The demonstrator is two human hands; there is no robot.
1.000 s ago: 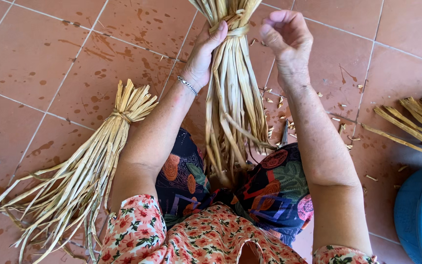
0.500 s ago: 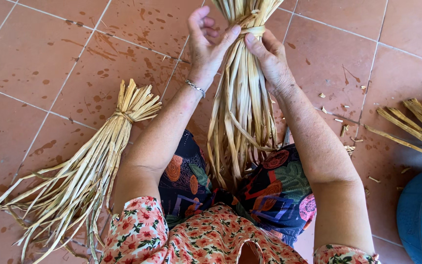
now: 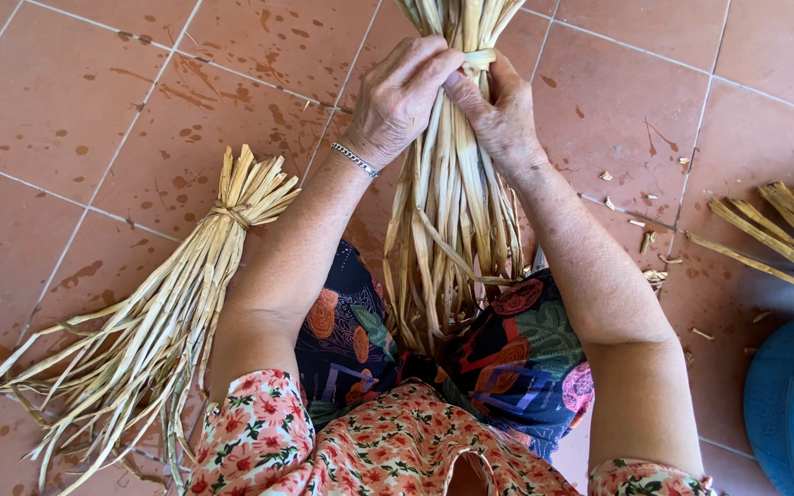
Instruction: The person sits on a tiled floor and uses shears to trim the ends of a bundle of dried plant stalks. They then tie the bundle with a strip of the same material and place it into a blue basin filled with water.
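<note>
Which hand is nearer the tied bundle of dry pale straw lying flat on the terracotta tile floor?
Left. The left hand grips the upright straw bundle on the side toward the tied bundle lying on the floor; the right hand grips the far side, farther away.

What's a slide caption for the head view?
Both hands, left hand and right hand, grip the tie on a dried reed bundle; a tied bundle lies alongside.
</note>
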